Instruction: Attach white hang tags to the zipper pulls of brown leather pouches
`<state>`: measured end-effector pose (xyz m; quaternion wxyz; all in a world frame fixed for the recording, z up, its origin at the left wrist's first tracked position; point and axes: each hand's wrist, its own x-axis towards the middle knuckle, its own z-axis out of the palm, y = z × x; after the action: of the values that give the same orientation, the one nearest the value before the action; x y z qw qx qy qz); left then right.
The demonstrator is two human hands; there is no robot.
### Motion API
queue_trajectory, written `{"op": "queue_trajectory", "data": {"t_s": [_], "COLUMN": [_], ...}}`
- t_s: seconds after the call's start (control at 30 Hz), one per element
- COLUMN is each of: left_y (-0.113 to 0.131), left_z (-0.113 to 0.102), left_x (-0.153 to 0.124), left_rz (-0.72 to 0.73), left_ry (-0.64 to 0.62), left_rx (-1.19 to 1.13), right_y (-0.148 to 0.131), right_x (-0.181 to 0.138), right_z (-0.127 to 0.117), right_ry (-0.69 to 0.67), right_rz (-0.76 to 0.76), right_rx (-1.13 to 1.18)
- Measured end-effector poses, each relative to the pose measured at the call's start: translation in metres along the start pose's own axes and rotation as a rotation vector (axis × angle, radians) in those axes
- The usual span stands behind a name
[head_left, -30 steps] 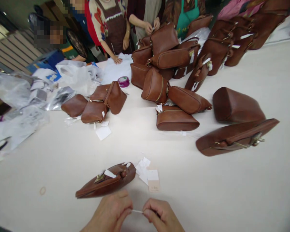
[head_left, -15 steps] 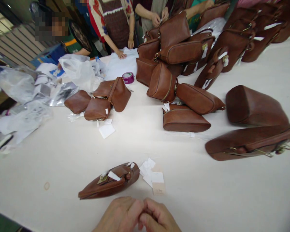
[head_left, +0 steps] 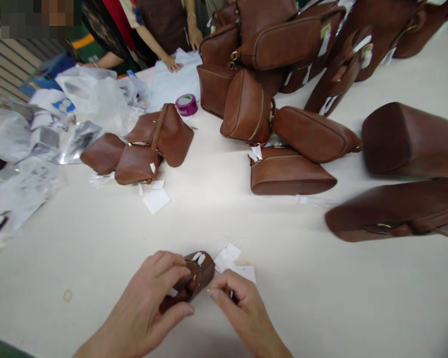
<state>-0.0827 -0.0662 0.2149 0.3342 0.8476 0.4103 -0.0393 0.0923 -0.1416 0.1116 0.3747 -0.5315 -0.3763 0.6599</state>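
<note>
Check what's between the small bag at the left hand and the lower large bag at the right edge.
White tags next to the small bag, just beyond the right hand; then bare tabletop up to the large bag. Head view.

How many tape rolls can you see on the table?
1: a purple tape roll by the pale sheets, left of the large pile of brown bags. Others may be hidden under the clear plastic.

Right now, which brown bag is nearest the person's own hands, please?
The bag partly hidden by the left hand, beside white tags; all other bags lie farther away.
</note>
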Motion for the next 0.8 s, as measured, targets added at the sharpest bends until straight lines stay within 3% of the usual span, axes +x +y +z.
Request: {"op": "queue_trajectory", "data": {"t_s": [0.1, 0.2, 0.63, 0.8], "left_y": [-0.008, -0.011, -0.022, -0.025], "left_z": [-0.004, 0.005, 0.028, 0.030], "left_x": [0.013, 0.019, 0.011, 0.010], "left_rz": [-0.030, -0.047, -0.095, -0.108], "left_ry": [-0.128, -0.172, -0.151, -0.154], "left_rx": [-0.009, 0.010, -0.073, -0.118], "right_y": [0.008, 0.015, 0.027, 0.021], "right_x": [0.010, 0.015, 0.014, 0.014], "right_z": [0.007, 0.015, 0.032, 0.023], "right_ry": [0.074, 0.093, 0.183, 0.089], "right_rz": [-0.110, -0.166, -0.304, -0.279], "right_rx": [-0.087, -0.121, -0.198, -0.134]}}
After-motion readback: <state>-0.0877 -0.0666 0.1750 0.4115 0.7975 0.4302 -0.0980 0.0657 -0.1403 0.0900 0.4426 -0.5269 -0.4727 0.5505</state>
